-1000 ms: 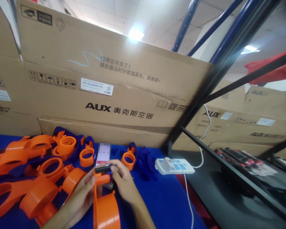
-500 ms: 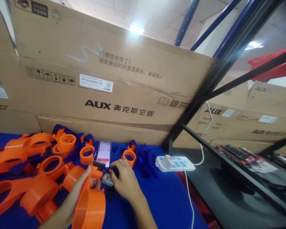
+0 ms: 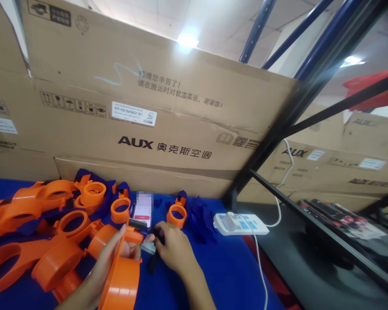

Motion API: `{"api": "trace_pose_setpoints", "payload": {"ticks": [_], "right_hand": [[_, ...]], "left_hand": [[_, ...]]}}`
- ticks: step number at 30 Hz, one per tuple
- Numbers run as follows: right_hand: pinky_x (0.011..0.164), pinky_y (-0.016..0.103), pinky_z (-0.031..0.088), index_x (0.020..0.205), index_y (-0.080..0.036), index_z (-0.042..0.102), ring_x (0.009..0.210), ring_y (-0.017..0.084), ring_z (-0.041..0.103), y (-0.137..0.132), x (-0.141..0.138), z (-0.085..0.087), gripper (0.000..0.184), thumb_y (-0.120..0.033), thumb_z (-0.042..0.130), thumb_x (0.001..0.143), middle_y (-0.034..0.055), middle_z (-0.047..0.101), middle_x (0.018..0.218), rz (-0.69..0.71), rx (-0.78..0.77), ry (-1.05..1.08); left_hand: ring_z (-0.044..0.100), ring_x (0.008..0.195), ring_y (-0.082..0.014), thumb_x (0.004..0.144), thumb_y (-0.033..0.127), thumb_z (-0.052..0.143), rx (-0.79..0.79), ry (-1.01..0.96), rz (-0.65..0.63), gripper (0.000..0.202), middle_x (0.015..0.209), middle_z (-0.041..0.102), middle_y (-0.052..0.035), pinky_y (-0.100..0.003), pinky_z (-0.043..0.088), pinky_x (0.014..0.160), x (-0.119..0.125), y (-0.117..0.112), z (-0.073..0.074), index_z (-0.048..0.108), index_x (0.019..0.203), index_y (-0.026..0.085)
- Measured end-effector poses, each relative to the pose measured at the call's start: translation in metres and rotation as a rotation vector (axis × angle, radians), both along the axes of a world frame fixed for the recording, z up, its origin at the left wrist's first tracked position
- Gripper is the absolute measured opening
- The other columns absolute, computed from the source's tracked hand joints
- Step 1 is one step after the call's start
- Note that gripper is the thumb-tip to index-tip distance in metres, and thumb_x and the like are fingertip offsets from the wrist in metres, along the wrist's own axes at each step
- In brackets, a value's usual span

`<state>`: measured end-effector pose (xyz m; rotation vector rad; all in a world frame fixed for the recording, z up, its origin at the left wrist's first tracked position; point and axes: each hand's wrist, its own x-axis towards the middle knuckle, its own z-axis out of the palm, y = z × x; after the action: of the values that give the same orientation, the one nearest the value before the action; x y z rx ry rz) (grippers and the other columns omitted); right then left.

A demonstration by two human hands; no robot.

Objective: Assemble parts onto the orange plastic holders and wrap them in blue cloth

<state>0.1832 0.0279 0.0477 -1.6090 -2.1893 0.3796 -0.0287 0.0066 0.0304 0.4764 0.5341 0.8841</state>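
Observation:
My left hand [image 3: 109,255] is closed around an orange plastic ring part [image 3: 124,279], its wide ring tilted toward me. A black piece [image 3: 138,224] lies across the part's upper end. Close by on the right, my right hand [image 3: 174,246] has its fingers bent and pinched round a small black item [image 3: 153,262], mostly hidden by the fingers. Between the hands a flat silver-grey object [image 3: 148,247] shows in part on the blue cloth. A phone [image 3: 142,213] with a lit screen lies just beyond them.
Several more orange ring parts [image 3: 56,260] pile up on the left. A small orange ring [image 3: 176,215] and dark blue scraps [image 3: 202,219] lie beyond my right hand. A white power strip [image 3: 242,224] with cables sits right, near a black rack post [image 3: 261,157]. Cardboard [image 3: 181,125] stands behind.
The orange part has tilted slightly and its ring sits a little lower. My right hand has shifted slightly right and down, with the black item. The view has moved a little.

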Motion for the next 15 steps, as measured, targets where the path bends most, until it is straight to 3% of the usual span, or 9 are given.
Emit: {"api": "trace_pose_setpoints", "payload": {"ticks": [5, 11, 15], "right_hand": [[0.069, 0.028, 0.042, 0.111, -0.027, 0.069, 0.091, 0.024, 0.070, 0.000, -0.003, 0.000, 0.023, -0.022, 0.065, 0.089, 0.0054, 0.074, 0.104, 0.010, 0.026, -0.011], [0.086, 0.036, 0.047, 0.101, -0.025, 0.070, 0.096, 0.027, 0.067, 0.004, 0.002, 0.007, 0.016, -0.032, 0.056, 0.100, 0.0076, 0.075, 0.101, -0.056, 0.217, 0.209], [0.088, 0.039, 0.048, 0.098, -0.024, 0.071, 0.097, 0.028, 0.065, 0.006, 0.006, 0.010, 0.017, -0.031, 0.055, 0.100, 0.0090, 0.074, 0.099, -0.101, 0.279, 0.320]], "left_hand": [[0.060, 0.049, -0.0186, 0.092, 0.063, 0.058, 0.018, -0.014, -0.028, 0.058, 0.060, 0.068, -0.0081, -0.026, 0.039, 0.048, -0.001, -0.004, 0.004, 0.074, 0.109, 0.010], [0.057, 0.047, -0.0174, 0.089, 0.069, 0.055, -0.016, -0.067, -0.058, 0.070, 0.063, 0.069, -0.0109, -0.024, 0.038, 0.044, -0.002, 0.002, -0.012, 0.071, 0.117, 0.007], [0.059, 0.049, -0.0186, 0.089, 0.060, 0.060, -0.040, -0.065, -0.008, 0.061, 0.060, 0.067, -0.0092, -0.026, 0.043, 0.048, 0.004, -0.003, -0.007, 0.072, 0.117, 0.007]]}}
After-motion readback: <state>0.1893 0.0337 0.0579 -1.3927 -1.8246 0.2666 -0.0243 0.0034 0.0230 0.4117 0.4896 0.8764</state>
